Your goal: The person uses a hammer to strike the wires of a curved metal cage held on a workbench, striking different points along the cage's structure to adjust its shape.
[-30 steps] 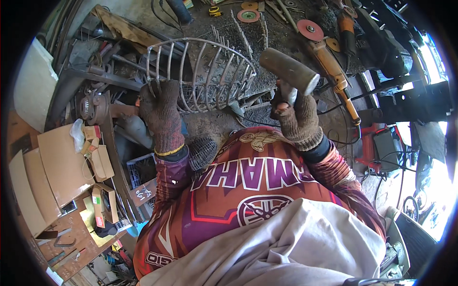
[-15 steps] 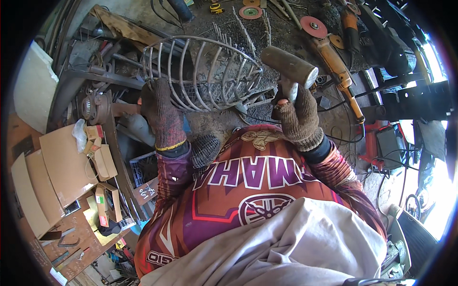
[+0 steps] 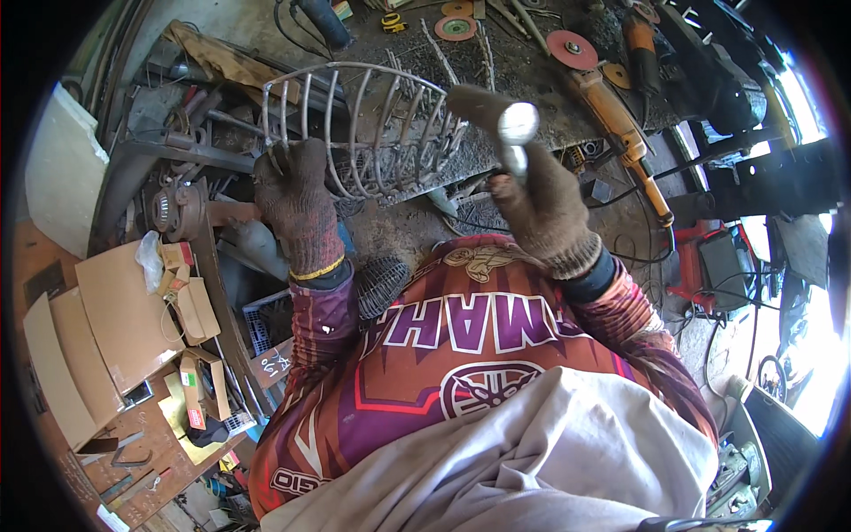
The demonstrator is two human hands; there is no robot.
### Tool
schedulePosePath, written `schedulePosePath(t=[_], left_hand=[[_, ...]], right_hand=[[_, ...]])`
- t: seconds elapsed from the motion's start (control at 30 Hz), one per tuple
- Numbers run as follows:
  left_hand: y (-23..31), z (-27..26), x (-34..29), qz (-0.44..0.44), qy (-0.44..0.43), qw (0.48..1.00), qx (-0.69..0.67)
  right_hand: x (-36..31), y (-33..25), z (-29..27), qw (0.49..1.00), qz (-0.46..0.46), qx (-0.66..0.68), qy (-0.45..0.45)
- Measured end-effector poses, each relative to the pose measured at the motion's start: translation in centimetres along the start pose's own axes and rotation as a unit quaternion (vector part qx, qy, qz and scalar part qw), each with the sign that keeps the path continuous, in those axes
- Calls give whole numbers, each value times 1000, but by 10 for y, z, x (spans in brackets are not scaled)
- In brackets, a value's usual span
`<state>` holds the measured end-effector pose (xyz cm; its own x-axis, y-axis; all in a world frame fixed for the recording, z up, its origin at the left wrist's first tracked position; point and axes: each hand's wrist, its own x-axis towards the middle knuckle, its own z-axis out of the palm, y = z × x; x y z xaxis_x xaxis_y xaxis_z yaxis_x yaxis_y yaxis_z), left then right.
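"What's the biggest thing being handled?"

"A cage of bent metal rods (image 3: 353, 144), rounded and open between its bars. It sits ahead of the person, beyond the left hand (image 3: 300, 191) and reaching off to that hand's right."

"Is that hand on it?"

"Yes, gloved, with its fingers closed round the near left end of the rods. The rest of the frame stretches away toward the other side."

"And the smaller piece?"

"A hammer (image 3: 486, 110) with a thick cylindrical head. The right hand (image 3: 551, 208), also gloved, has its fingers wrapped round the handle, so the head stands just beyond the knuckles."

"Does the head touch the cage?"

"I can't tell. Its dark end overlaps the cage's right end in this view, and it's a little blurred."

"What's underneath and around?"

"A dark, gritty worktop (image 3: 519, 66) spreads beyond both hands. Off to the left, well apart from it, open cardboard boxes (image 3: 124, 306) rest on a brown wooden table (image 3: 133, 505)."

"Anything else on the worktop?"

"On the right lies a grinder (image 3: 620, 124) with an orange-brown body and a pinkish disc fitted at its far end. Beyond the cage, a loose red disc (image 3: 455, 28) lies flat, and left of that, smallest of all, a yellow tape measure (image 3: 394, 23)."
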<state>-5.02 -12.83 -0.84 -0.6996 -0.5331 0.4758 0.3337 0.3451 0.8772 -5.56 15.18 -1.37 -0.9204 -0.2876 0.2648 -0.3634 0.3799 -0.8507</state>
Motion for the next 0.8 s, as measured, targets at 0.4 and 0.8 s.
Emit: schedulePosePath(t=[0.4,0.8], left_hand=[[-13,-5,25,41,23,996,69],[7,0,15,-116,62,991,-29]], right_hand=[[5,-5,-3,1000,5,-17,19],[-2,-1,-2,994,-23,102,35]])
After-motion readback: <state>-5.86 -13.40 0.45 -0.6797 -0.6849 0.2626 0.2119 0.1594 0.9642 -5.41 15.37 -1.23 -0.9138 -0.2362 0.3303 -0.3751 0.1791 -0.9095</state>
